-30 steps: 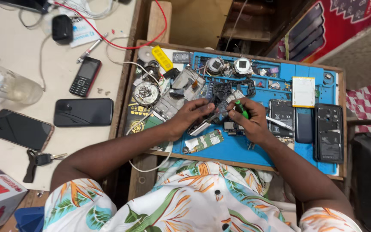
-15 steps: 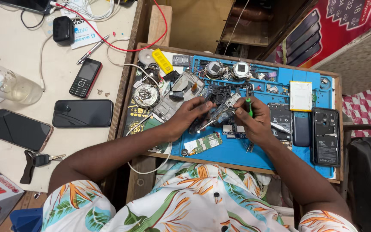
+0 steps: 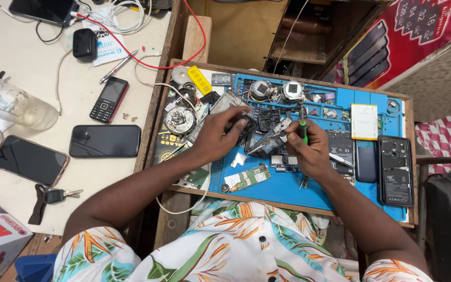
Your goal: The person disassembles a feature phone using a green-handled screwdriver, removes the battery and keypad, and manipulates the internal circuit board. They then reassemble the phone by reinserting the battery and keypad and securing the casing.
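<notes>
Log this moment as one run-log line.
left hand: grip on small black phone part | right hand: grip on green-handled screwdriver | surface: blue rubber repair mat

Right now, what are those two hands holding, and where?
Left hand grips a dark phone part by its edge; right hand holds a green-handled tool by its handle.

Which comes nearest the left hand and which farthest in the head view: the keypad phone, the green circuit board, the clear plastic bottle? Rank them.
Measured from the left hand:
1. Green circuit board, just below and right of it on the blue mat.
2. Keypad phone, to its left on the pale table.
3. Clear plastic bottle, farthest, at the left edge.
</notes>
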